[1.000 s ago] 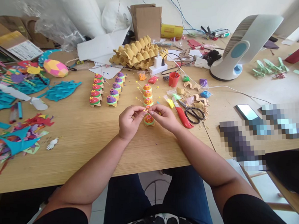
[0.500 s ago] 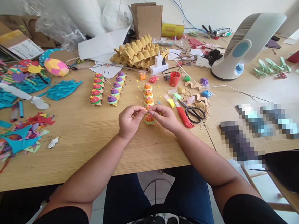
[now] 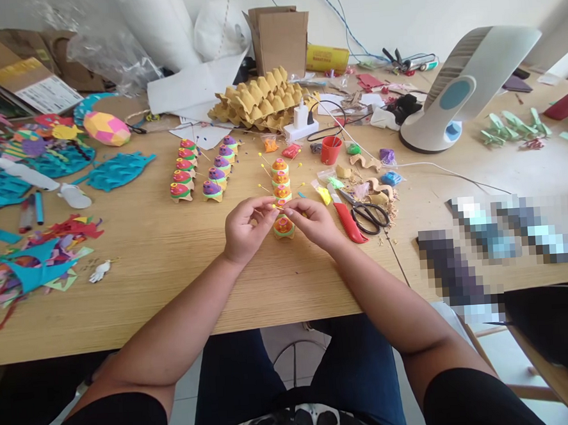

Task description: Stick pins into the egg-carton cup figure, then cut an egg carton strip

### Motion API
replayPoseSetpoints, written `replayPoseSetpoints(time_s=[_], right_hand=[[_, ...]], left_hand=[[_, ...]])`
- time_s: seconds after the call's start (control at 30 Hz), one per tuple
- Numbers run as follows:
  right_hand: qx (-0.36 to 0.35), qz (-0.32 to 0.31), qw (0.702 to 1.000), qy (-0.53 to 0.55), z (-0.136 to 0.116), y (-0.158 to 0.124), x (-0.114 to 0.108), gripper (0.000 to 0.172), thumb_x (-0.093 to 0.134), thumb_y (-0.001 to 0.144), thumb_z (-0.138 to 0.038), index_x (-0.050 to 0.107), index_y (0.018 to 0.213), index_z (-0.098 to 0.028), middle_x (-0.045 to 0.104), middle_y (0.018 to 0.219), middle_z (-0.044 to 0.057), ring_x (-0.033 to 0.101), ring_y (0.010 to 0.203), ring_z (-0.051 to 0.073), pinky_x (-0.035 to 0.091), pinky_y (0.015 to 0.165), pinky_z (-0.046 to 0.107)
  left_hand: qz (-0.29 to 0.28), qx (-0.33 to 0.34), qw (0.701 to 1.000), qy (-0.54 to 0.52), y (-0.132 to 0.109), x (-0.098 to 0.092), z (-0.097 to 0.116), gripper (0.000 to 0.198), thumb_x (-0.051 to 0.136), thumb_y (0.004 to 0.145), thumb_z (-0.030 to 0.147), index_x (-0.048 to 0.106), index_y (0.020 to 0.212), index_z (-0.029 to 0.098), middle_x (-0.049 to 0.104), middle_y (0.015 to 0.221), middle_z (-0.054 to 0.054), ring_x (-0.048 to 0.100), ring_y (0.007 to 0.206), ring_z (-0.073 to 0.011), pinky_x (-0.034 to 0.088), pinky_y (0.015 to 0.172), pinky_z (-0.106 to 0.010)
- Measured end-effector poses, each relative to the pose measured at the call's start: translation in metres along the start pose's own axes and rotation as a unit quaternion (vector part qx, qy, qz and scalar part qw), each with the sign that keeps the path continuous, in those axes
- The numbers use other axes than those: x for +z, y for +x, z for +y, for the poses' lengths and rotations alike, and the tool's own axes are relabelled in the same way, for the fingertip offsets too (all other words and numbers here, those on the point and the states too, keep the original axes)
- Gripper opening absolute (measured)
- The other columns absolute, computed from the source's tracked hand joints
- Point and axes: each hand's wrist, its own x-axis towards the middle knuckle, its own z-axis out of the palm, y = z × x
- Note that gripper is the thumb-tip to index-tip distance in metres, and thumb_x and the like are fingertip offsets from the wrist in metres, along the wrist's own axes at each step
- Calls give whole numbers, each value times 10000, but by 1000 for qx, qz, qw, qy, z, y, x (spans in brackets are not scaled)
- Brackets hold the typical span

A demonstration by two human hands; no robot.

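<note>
Between my two hands is a thin stick with a small yellow ball (image 3: 274, 206) on its end. My left hand (image 3: 247, 232) is closed, its thumb and forefinger pinched at the ball. My right hand (image 3: 314, 222) is closed too, pinching the stick beside it. Both hands are just above a row of orange and yellow decorated egg-carton cups (image 3: 283, 225), whose middle they partly hide. Yellow-tipped sticks (image 3: 266, 164) stick out from the far cups. To the left stand a red decorated row (image 3: 181, 192) and a purple decorated row (image 3: 212, 190).
Scissors (image 3: 371, 215) and a red-handled knife (image 3: 349, 221) lie right of my hands. Behind them are a red cup (image 3: 331, 150) and bagged coloured clay (image 3: 390, 178). Stacked egg cartons (image 3: 258, 105) and a white fan-like device (image 3: 459, 93) stand farther back. Paper scraps (image 3: 51, 259) lie left.
The yellow ball shows more clearly between my fingertips and sits slightly farther left. My hands have stayed in nearly the same place.
</note>
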Motion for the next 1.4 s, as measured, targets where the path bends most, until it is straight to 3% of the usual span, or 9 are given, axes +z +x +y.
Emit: replayPoseSetpoints(time_s=[0.17, 0.37, 0.57, 0.7, 0.93, 1.07, 1.3, 1.4], right_hand=[[-7, 8, 1000, -13, 0, 0, -1, 449, 648, 868, -617, 707, 894, -172, 692, 891, 51, 592, 793, 165, 471, 756, 301], [-11, 9, 1000, -14, 1, 0, 0, 428, 651, 875, -591, 712, 907, -169, 686, 868, 54, 592, 782, 169, 465, 734, 303], [-9, 25, 999, -20, 0, 0, 1, 426, 654, 869, -596, 711, 914, -177, 693, 895, 56, 580, 766, 160, 462, 718, 297], [-19, 32, 999, -36, 0, 1, -1, 436, 644, 874, -605, 719, 926, -179, 691, 893, 55, 560, 742, 152, 457, 692, 290], [-21, 29, 999, -31, 1, 1, -1, 445, 653, 864, -618, 723, 931, -183, 705, 897, 66, 603, 798, 176, 484, 733, 308], [4, 15, 1000, -7, -1, 0, 0, 496, 663, 834, -656, 715, 932, -173, 707, 858, 54, 589, 747, 163, 480, 679, 287], [7, 26, 999, -35, -4, 0, -1, 491, 660, 839, -658, 722, 871, -171, 672, 784, 34, 558, 722, 154, 454, 664, 276], [7, 26, 999, -35, -3, 0, -1, 483, 665, 840, -650, 726, 859, -171, 662, 770, 31, 560, 719, 154, 449, 667, 278]], left_hand=[[1, 74, 992, 99, 4, -5, 4, 190, 689, 916, 342, 770, 1027, 211, 760, 937, -52, 671, 787, -130, 538, 705, -235], [-1, 84, 990, 112, 5, -6, 4, 165, 684, 922, 343, 779, 963, 215, 765, 895, -52, 676, 772, -138, 543, 714, -248], [-12, -3, 1000, 8, 2, -1, -2, 287, 738, 873, 399, 753, 1085, 207, 761, 970, -60, 705, 813, -142, 563, 710, -235], [-19, -55, 998, -34, 2, 0, -2, 275, 697, 902, 437, 766, 991, 186, 779, 952, -75, 723, 820, -154, 580, 729, -246], [-13, -84, 995, -58, 3, 1, -4, 264, 710, 889, 442, 765, 915, 186, 779, 881, -63, 714, 764, -147, 569, 666, -237], [14, -91, 993, -70, 4, 2, -8, 269, 730, 866, 452, 770, 866, 186, 764, 828, -52, 694, 743, -143, 560, 664, -240], [7, -135, 981, -142, 2, 4, -8, 410, 588, 942, 544, 776, 940, 179, 766, 836, -75, 687, 693, -146, 531, 591, -247], [-1, -129, 983, -129, 2, 3, -7, 334, 683, 888, 505, 775, 948, 189, 774, 865, -66, 696, 717, -146, 542, 621, -248]])
